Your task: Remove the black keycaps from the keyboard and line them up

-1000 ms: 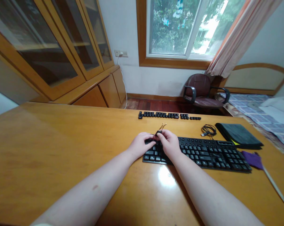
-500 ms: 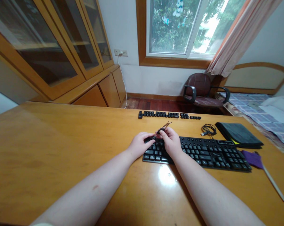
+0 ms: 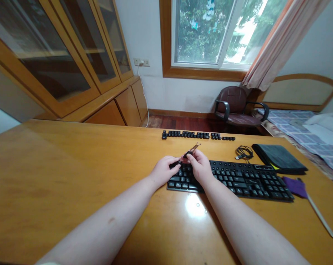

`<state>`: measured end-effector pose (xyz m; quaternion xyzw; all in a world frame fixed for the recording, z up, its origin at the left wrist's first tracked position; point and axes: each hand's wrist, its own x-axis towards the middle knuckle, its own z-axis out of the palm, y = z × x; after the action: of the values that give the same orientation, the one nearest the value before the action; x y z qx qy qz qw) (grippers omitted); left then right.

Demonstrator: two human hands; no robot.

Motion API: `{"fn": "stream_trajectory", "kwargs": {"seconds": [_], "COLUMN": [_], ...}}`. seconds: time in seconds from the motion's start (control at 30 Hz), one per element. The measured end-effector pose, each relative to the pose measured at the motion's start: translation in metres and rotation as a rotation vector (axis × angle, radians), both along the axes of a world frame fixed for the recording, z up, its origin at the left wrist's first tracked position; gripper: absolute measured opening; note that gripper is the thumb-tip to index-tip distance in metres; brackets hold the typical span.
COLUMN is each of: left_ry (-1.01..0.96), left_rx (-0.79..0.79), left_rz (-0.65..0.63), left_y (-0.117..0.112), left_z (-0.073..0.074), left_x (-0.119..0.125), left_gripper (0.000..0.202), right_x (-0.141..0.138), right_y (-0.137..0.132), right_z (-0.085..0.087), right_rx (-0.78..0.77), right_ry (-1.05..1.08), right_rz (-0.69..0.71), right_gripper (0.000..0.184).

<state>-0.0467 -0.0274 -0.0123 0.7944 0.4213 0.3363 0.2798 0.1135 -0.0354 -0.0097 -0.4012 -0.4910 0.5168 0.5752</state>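
A black keyboard (image 3: 244,183) lies on the wooden desk in front of me, its left end under my hands. My left hand (image 3: 164,170) is closed around the keyboard's back left corner, thumb over the keys and fingers along the back edge. Just to its right, my right hand (image 3: 202,167) pinches the dark handle of a keycap puller (image 3: 194,147). Two thin wire prongs of the puller stick up and away from me. Its lower end, between my hands, is hidden by fingers. Several loose black keycaps (image 3: 195,135) stand in a row near the desk's far edge.
A coiled USB cable (image 3: 244,152) and a folded dark cloth (image 3: 279,159) lie behind the keyboard at the right. Beside its right end is a purple cloth piece (image 3: 295,187) with a long pale strip (image 3: 321,217). An office chair (image 3: 235,106) stands beyond the desk.
Both hands stay at the keyboard's left end with barely any movement. The puller's handle has tilted very slightly in my right fingers.
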Motion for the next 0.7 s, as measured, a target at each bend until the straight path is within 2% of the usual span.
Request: {"fn": "stream_trajectory", "kwargs": {"seconds": [0.17,0.47,0.7], "left_ry": [-0.055,-0.162,-0.279], "left_rx": [0.001,-0.11,-0.193], "left_rz": [0.024,0.127,0.061], "left_y": [-0.0003,-0.0001,-0.0014], "left_z": [-0.0005,-0.0026,-0.0003], "left_x": [0.0,0.0012,0.0034], "left_gripper": [0.026,0.031,0.029], "right_x": [-0.0015,-0.0012,-0.0003], "right_y": [0.0005,-0.0015,-0.0009], "right_z": [-0.0013,-0.0009,-0.0041], "right_rx": [-0.016,0.007,0.038], "right_ry": [-0.015,-0.088,-0.128], "right_rz": [-0.031,-0.059,-0.064], "right_gripper": [0.022,0.02,0.018]}}
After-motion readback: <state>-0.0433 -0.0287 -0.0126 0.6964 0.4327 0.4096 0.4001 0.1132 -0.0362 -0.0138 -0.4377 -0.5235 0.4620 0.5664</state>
